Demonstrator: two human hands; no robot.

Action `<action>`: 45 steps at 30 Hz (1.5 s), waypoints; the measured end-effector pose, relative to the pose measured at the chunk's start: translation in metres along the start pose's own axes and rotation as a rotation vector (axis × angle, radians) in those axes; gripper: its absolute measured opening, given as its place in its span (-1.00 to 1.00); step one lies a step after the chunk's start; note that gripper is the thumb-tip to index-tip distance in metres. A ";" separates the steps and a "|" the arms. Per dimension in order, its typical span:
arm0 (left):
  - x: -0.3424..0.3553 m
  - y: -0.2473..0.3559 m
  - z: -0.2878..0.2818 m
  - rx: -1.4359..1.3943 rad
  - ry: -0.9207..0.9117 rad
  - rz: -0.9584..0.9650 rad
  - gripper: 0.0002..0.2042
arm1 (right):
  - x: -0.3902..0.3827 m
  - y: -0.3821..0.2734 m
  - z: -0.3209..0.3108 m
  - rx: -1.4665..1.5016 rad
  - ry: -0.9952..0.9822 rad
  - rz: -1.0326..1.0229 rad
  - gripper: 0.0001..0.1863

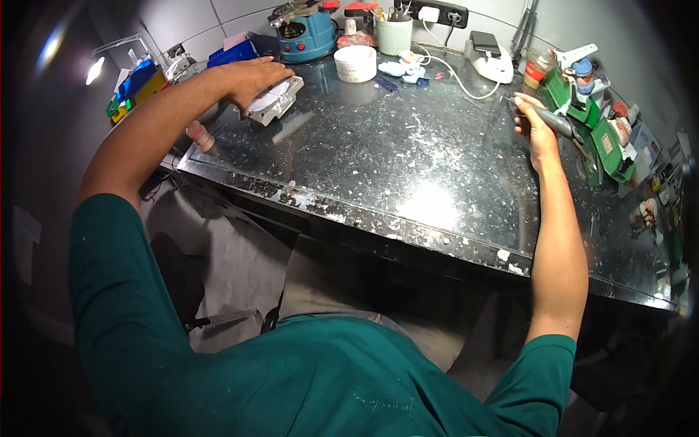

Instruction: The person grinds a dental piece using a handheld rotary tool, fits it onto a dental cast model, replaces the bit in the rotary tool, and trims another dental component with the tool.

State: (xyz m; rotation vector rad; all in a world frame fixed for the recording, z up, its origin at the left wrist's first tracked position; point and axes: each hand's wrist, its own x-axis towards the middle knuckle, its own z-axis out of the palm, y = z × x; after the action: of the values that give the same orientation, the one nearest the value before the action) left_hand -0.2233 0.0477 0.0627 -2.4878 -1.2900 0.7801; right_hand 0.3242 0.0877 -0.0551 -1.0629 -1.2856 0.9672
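Observation:
At the far left of the dark bench, my left hand (255, 80) reaches over a whitish, box-like unit (275, 102). Its thumb lies along the near left side and its fingers stretch across the top, so the hand spans the unit. Much of the unit's upper face is hidden beneath the hand. Over on the right, my right hand (537, 131) is closed round a dark grey rotary handpiece (555, 122), its thin tip pointing left. The handpiece is held above the bench, apart from the other things. A small pinkish jar (199, 136) stands nearer me than the left hand.
Along the back stand a blue machine (306, 44), a white tub (356, 65), a pale green pen cup (394, 36) and a white device with a cable (494, 67). Green articulators (613, 149) with models crowd the right side. White debris dots the bench (408, 146).

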 end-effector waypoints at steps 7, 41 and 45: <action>0.008 0.016 -0.001 -0.649 0.106 -0.139 0.30 | -0.002 -0.003 -0.007 0.008 0.027 0.017 -0.71; 0.007 0.216 -0.071 -0.442 0.995 -0.078 -0.47 | 0.004 0.003 -0.006 -0.098 -0.029 -0.105 -0.69; -0.059 0.295 0.060 -0.648 0.983 0.583 -0.67 | 0.005 0.005 -0.003 -0.077 0.016 -0.208 -0.72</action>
State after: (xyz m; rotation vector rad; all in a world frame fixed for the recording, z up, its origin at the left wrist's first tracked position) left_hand -0.0818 -0.1747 -0.0934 -3.0485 -0.4682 -0.8937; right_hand 0.3280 0.0937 -0.0585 -0.9717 -1.3992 0.7567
